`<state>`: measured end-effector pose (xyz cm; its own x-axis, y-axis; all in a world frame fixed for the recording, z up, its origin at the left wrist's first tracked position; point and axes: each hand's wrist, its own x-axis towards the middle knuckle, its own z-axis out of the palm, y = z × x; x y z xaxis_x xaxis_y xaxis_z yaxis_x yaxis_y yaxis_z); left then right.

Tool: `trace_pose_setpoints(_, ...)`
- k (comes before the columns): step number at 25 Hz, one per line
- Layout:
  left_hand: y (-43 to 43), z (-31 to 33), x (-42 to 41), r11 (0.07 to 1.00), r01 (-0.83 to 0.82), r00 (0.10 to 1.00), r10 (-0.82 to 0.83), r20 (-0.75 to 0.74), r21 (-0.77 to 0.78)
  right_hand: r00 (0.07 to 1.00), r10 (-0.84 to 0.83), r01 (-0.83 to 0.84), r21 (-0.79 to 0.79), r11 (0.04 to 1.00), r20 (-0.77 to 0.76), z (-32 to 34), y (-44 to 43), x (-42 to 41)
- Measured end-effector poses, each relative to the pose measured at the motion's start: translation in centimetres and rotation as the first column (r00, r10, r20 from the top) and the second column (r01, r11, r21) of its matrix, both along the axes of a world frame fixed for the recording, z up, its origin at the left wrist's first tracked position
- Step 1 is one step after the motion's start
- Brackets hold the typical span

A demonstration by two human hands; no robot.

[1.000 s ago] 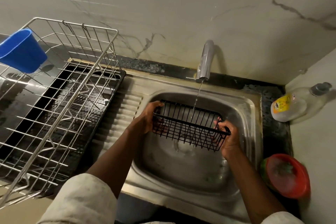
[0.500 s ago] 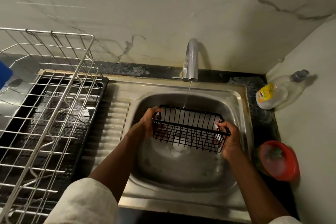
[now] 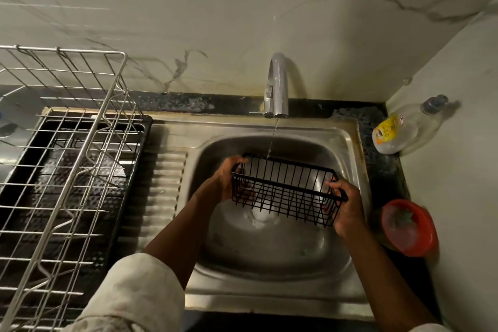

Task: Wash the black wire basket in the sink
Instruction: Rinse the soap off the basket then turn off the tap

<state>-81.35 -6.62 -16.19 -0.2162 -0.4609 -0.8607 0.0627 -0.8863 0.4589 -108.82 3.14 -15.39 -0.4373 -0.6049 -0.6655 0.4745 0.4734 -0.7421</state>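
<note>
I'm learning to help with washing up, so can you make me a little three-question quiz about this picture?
1. True or false: water from the tap falls on the black wire basket.
2. How many hands hold the basket? A) none B) one C) two
3. Fill in: the red bowl stands on the ___ side of the sink.

Key: 1 true. 2 C: the left hand and the right hand grip its ends. 3 right.
</note>
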Motion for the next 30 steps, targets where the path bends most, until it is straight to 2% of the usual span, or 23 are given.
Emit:
trace_pose_setpoints(8, -0.3, 0.3, 0.0, 0.998, 0.055, 0.998, -0.055, -0.004, -0.009, 1.000, 0.009, -0.009, -0.023, 1.000, 0.000, -0.1, 0.2, -0.2)
trace_pose_setpoints(12, -1.1, -0.4, 0.7, 0.983, 0.181, 0.983, -0.182, 0.030, 0.017, 0.992, -0.023, 0.014, -0.071, 0.997, -0.123, -0.2, 0.6, 0.4)
trace_pose_setpoints(16, -1.8, -2.4, 0.6, 0.954, 0.299, 0.942, -0.296, 0.155, 0.005, 0.970, -0.032, 0.000, -0.130, 0.991, -0.242, 0.6, 0.6, 1.4)
trace_pose_setpoints(21, -1.7, -2.8, -1.0, 0.929, 0.370, 0.910, -0.357, 0.210, -0.025, 0.928, 0.003, -0.073, -0.173, 0.982, -0.371, 1.8, 0.5, 2.0)
trace_pose_setpoints(25, -1.7, -4.0, -2.0, 0.911, 0.412, 0.874, -0.387, 0.295, -0.026, 0.858, 0.052, -0.153, -0.158, 0.975, -0.511, 2.3, 0.5, 2.2)
trace_pose_setpoints(30, -2.0, -4.6, -3.0, 0.924, 0.382, 0.886, -0.365, 0.286, -0.002, 0.797, 0.077, -0.254, -0.218, 0.942, -0.598, 3.9, -0.9, 2.6)
